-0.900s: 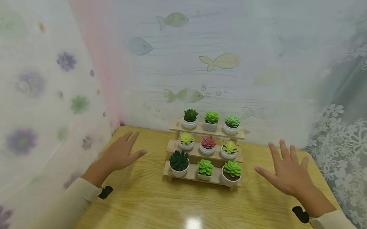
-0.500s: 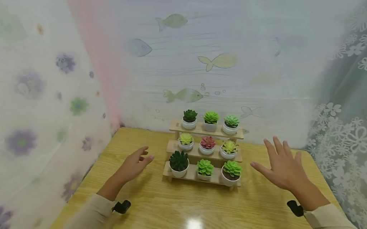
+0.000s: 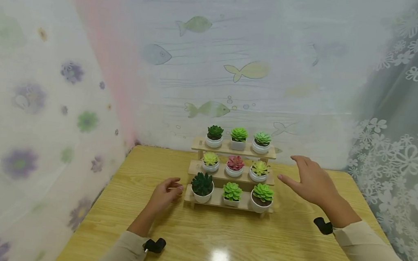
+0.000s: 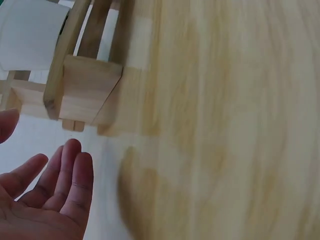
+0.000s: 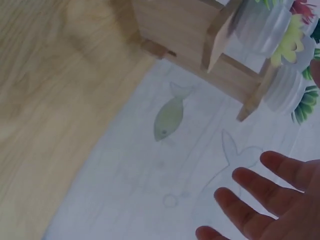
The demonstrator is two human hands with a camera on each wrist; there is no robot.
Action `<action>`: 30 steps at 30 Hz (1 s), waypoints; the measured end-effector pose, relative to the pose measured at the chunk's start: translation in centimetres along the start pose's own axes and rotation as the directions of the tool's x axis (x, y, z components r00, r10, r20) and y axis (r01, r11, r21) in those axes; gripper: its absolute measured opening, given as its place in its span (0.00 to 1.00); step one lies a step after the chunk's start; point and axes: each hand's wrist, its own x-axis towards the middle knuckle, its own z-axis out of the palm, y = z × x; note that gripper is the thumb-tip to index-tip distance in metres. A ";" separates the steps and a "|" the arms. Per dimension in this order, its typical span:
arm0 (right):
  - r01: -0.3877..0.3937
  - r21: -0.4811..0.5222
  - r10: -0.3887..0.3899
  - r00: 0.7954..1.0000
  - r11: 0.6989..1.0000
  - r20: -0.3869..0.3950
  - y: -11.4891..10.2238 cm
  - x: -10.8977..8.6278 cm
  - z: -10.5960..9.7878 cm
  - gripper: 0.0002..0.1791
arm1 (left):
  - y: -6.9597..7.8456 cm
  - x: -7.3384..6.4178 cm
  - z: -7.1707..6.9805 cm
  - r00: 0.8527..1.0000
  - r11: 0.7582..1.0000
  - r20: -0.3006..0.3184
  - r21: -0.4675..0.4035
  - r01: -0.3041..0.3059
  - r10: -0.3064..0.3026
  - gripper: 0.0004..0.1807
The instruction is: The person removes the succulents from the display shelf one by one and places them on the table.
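Observation:
A three-tier wooden stand [image 3: 216, 202] bears several small potted succulents, three to a shelf. On the bottom shelf, a dark green succulent [image 3: 202, 184] is nearest my left hand [image 3: 164, 196], which is just left of the stand with fingers loosely bent and holding nothing. In the left wrist view, its fingers [image 4: 67, 175] are apart from the stand's wooden end [image 4: 90, 82]. My right hand [image 3: 312, 180] hovers right of the upper shelves, fingers extended, near the pale green succulent [image 3: 261, 142] and the yellow one [image 3: 259, 170]. The right wrist view shows its fingers [image 5: 270, 195] spread, touching nothing.
The stand is on a wood-grain table [image 3: 193, 240] near its back edge. Behind hangs a pale sheet with fish drawings [image 3: 214, 108]. Flower-printed curtains flank the table on the left [image 3: 28, 132] and right [image 3: 398, 157].
My left hand has moved right and down toward the stand, its fingers bending more. My right hand has come left toward the upper shelves. The plants stay in place.

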 end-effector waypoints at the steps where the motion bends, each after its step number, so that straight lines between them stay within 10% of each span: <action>1: -0.005 0.024 0.005 1.000 1.000 0.001 -0.1 0.3 0.0 0.53 | -0.2 0.0 0.2 1.000 1.000 -0.004 -0.024 0.005 -0.005 0.29; 13: -0.090 0.365 0.123 0.990 0.926 -0.068 -1.8 3.4 1.1 0.41 | -2.0 -0.1 0.9 0.996 0.963 0.033 -0.253 0.094 -0.088 0.26; 30: -0.177 0.516 0.222 0.975 0.838 -0.028 -3.0 7.6 2.2 0.50 | -2.6 0.1 0.7 0.991 0.958 0.108 -0.267 0.103 -0.077 0.23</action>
